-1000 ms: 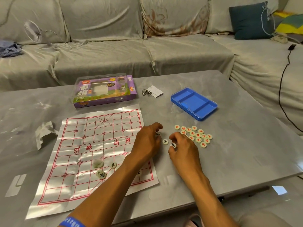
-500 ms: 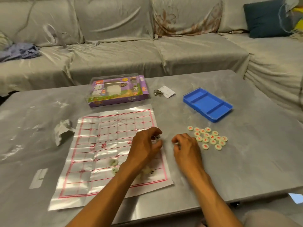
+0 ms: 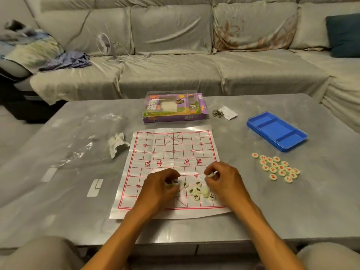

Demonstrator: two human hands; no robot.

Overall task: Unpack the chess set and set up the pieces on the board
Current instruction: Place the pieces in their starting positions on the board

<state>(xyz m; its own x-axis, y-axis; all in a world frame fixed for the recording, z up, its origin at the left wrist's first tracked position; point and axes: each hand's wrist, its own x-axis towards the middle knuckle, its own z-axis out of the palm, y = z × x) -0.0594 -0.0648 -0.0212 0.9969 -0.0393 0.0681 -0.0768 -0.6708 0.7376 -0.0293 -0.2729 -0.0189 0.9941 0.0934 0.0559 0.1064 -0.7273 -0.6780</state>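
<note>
A white plastic board sheet [image 3: 171, 151] with a red grid lies flat on the grey table. Both hands hover over its near half. My left hand [image 3: 158, 185] curls its fingers around a black-lettered piece [image 3: 175, 182] at the fingertips. Between thumb and fingers, my right hand [image 3: 224, 180] pinches a small white piece [image 3: 210, 174]. Several black-lettered pieces [image 3: 200, 190] lie in a loose clump on the board between the hands. A cluster of several red-lettered pieces [image 3: 276, 167] rests on the table to the right of the board.
The purple chess box [image 3: 173, 109] stands behind the board, with a keyring and tag [image 3: 224, 113] beside it. A blue tray [image 3: 276, 131] sits at the right. A crumpled tissue [image 3: 116, 143] and clear plastic wrap [image 3: 85, 137] lie left of the board. A sofa runs behind the table.
Both hands moved from the table right of the board onto its near half. More black-lettered pieces now lie clumped on the board. The camera view shifted left.
</note>
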